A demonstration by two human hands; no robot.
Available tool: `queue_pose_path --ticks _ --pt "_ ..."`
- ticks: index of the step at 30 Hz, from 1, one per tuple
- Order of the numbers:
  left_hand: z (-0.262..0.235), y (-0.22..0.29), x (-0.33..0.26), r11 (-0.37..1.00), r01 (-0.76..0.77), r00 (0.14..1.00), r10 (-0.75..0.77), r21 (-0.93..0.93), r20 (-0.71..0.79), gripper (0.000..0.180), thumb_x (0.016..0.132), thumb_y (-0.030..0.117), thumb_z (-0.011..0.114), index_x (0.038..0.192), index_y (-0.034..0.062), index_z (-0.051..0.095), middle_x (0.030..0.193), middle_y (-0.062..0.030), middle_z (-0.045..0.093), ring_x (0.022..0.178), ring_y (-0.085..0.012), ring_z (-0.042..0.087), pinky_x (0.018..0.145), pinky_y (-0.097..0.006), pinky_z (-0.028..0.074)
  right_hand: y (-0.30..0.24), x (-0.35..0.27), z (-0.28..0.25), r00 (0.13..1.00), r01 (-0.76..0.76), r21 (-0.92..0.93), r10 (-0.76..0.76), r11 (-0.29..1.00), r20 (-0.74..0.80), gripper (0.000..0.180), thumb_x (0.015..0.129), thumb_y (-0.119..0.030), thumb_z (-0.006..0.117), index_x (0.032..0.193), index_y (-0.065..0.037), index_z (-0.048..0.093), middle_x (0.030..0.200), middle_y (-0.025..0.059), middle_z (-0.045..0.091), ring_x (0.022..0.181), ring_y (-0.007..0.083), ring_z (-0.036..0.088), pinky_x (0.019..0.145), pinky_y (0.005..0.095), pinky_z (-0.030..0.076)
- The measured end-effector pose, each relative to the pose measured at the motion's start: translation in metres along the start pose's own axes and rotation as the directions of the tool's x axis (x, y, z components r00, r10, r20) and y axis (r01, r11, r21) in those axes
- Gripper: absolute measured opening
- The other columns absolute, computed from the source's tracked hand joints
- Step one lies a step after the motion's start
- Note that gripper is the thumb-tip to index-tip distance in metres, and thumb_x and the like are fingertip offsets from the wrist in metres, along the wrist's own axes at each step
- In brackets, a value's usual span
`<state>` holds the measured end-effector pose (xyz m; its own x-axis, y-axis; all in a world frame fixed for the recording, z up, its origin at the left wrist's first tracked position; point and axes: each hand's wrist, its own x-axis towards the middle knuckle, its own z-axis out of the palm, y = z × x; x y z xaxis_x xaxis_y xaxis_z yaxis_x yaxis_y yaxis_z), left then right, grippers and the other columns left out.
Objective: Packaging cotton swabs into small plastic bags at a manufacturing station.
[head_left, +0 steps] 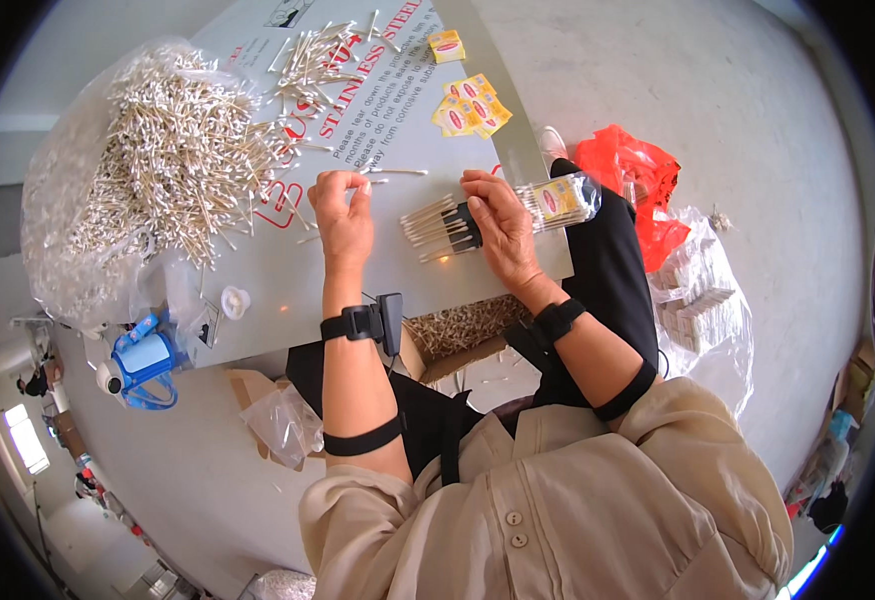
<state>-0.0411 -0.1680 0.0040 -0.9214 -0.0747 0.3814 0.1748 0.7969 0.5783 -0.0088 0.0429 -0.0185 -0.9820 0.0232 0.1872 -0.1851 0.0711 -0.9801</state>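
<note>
We find the left hand (346, 228) raised over the bench (288, 312), its fingers curled inward and the tip of the thumb close to the forefinger; we cannot tell whether the tips meet or pinch anything. Loose swabs lie just beyond these fingertips. We find the right hand (506, 235) palm down, its fingers bent around a swab packet (561, 199) and grasping it at a dark band. On the left of this hand, we note the exposed swabs (428, 220) fanning toward the left hand; on the right, the clear wrapping with its yellow label extends past the bench edge. We observe a dark strap on each wrist, the left one carrying a small black device (390, 322). Beyond the hands, near the far right edge of the bench, we locate several overlapping yellow cards (475, 107) and, farther out, a separate yellow stack (447, 46). To the left, we see a large heap of swabs (173, 150) in an open clear bag (53, 215), with scattered swabs (318, 62) beside it toward the far side. Near the bench's close left corner, we identify a small white round object (235, 302) and a blue container (145, 362) with a handle. Below the near edge stands a carton (463, 335) filled with swabs. On the floor to the right, we record a red plastic bag (643, 180) and a clear sack (708, 310) containing white bundles.
</note>
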Motion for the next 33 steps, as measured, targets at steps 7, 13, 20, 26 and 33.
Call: queue_pose_path --ticks 7,13,20,26,33 --pt "-0.035 0.040 -0.053 0.719 0.505 0.757 -0.103 -0.477 0.645 0.007 0.090 0.008 0.064 0.089 0.0013 0.061 0.074 0.0036 0.055 0.069 -0.0054 0.047 0.064 -0.023 0.043 0.006 0.000 -0.005 0.999 -0.010 0.038 0.012 0.999 -0.048 0.014 0.096 -0.005 0.058 0.108 0.003 0.061 0.120 0.0150 0.062 0.110 0.0256 0.061 0.095 0.0321 0.048" --pt "-0.027 0.024 -0.055 0.935 0.338 0.918 -0.302 -0.109 0.258 0.008 0.083 0.001 0.068 0.087 0.0020 0.061 0.080 -0.0038 0.059 0.076 -0.0185 0.057 0.070 -0.032 0.047 -0.001 0.000 -0.001 0.999 -0.021 0.062 0.023 0.998 -0.042 0.014 0.096 -0.005 0.057 0.107 0.003 0.061 0.119 0.0151 0.062 0.109 0.0256 0.061 0.094 0.0321 0.048" --pt "0.004 0.001 -0.016 0.915 0.102 0.991 -0.129 0.390 0.043 0.015 0.074 -0.004 0.066 0.085 0.0056 0.063 0.086 -0.0118 0.059 0.090 -0.0330 0.056 0.078 -0.044 0.046 -0.002 0.000 -0.002 0.999 -0.031 0.042 0.033 0.999 -0.032 0.014 0.097 -0.006 0.057 0.107 0.003 0.061 0.119 0.0153 0.063 0.109 0.0256 0.061 0.095 0.0328 0.047" --pt "0.030 0.037 -0.011 0.979 -0.169 0.965 0.140 0.116 0.223 0.014 0.072 -0.005 0.065 0.080 0.0054 0.063 0.084 -0.0100 0.058 0.090 -0.0320 0.055 0.080 -0.044 0.044 0.003 0.000 -0.002 0.998 -0.023 0.061 0.026 0.998 -0.049 0.015 0.098 -0.008 0.055 0.107 0.003 0.061 0.119 0.0150 0.062 0.109 0.0242 0.060 0.096 0.0321 0.046" --pt "0.029 0.071 -0.060 0.944 -0.140 0.953 0.047 0.297 0.300 0.055 0.088 0.025 0.065 0.135 0.0004 0.047 0.146 -0.0175 0.041 0.137 -0.0350 0.036 0.110 -0.053 0.030 0.009 0.001 0.000 0.983 -0.145 0.301 0.172 0.942 -0.065 0.019 0.101 -0.011 0.053 0.111 0.002 0.062 0.122 0.0117 0.062 0.109 0.0188 0.059 0.095 0.0302 0.046"
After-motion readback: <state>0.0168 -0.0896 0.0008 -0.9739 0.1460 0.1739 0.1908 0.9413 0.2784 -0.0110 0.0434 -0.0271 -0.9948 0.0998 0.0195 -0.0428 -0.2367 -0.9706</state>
